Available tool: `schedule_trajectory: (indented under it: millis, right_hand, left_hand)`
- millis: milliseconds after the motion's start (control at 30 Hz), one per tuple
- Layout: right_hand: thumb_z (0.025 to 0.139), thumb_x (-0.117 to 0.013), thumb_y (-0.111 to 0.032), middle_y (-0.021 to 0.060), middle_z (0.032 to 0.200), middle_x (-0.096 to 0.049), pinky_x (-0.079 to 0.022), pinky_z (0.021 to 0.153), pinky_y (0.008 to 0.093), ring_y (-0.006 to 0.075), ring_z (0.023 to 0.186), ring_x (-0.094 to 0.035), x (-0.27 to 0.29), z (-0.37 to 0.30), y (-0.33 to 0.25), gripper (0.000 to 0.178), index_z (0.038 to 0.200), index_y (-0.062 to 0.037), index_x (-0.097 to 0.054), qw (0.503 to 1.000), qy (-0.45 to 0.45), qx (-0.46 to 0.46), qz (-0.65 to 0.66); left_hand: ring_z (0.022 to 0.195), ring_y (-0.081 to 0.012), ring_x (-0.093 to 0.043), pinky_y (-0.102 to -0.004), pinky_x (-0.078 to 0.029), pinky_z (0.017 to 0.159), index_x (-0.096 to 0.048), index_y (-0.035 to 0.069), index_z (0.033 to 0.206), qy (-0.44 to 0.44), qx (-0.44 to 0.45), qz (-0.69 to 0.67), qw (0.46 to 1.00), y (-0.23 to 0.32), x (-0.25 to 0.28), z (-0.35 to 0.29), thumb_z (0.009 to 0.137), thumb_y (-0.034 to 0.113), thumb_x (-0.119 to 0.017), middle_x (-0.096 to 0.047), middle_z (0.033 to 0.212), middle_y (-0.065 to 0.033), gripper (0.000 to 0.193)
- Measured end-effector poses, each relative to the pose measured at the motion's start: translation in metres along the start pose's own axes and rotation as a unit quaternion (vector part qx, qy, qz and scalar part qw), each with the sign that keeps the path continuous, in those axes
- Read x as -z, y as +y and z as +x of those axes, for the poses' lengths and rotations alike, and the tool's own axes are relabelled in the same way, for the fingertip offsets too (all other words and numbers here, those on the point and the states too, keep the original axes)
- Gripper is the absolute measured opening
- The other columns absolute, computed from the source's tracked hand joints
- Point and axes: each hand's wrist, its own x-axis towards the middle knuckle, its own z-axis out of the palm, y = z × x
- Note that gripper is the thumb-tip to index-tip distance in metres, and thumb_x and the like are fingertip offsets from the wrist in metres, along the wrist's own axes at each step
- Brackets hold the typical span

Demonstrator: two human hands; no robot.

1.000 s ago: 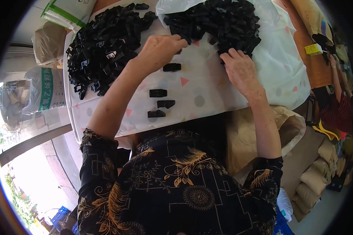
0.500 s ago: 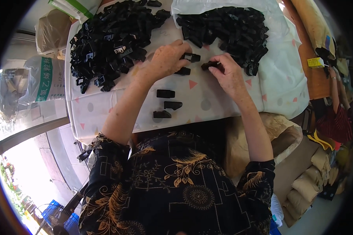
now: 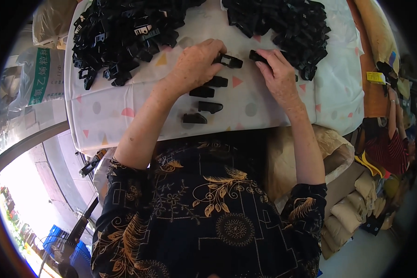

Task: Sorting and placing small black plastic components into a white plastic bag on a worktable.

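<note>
My left hand (image 3: 194,66) is closed on a black plastic housing (image 3: 230,61) with an open slot, pinched at its left end above the cloth. Opposite it, my right hand (image 3: 279,78) pinches a smaller dark piece (image 3: 256,56) between thumb and fingers; a short gap separates the two parts. Under my left hand's fingers lies another black part (image 3: 218,81), its left end hidden. Several similar parts lie in a loose column toward me, among them a black part (image 3: 210,107) and the nearest black part (image 3: 194,118).
A large heap of black housings (image 3: 120,34) covers the table's left back; a second heap of black parts (image 3: 287,28) is at the right back. The patterned tablecloth (image 3: 157,123) ends close to my body. An open paper sack (image 3: 333,157) stands below the right front edge. A person's arm (image 3: 392,111) shows far right.
The view has shifted, so the table appears higher. My left hand and the part beneath it are closer to the column of parts. Both hands keep hold of their pieces.
</note>
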Motion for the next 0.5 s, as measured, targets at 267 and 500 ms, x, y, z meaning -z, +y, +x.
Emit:
schedule_trajectory:
  millis: [267, 500]
  right_hand:
    - [0.083, -0.071, 0.003, 0.0106, 0.101, -0.067, -0.053, 0.079, 0.0350, 0.0282, 0.090, -0.064, -0.022, 0.013, -0.035, 0.027, 0.109, -0.0019, -0.070, 0.996, 0.016, 0.091, -0.007]
    - [0.077, -0.073, 0.002, 0.0076, 0.105, -0.066, -0.052, 0.082, 0.0368, 0.0266, 0.096, -0.064, -0.032, 0.008, -0.031, 0.033, 0.110, -0.0022, -0.071, 0.983, 0.001, 0.154, -0.104]
  left_hand:
    - [0.089, -0.0361, -0.065, -0.0460, -0.051, 0.078, -0.060, 0.005, 0.104, -0.012, 0.005, -0.064, 0.998, -0.006, -0.005, -0.002, 0.080, 0.012, -0.069, -0.065, 0.097, -0.0142, 0.027]
    - [0.090, -0.0376, -0.065, -0.0472, -0.052, 0.077, -0.058, 0.006, 0.105, -0.008, -0.005, -0.044, 0.999, -0.008, -0.007, -0.004, 0.079, 0.012, -0.071, -0.065, 0.098, -0.0143, 0.029]
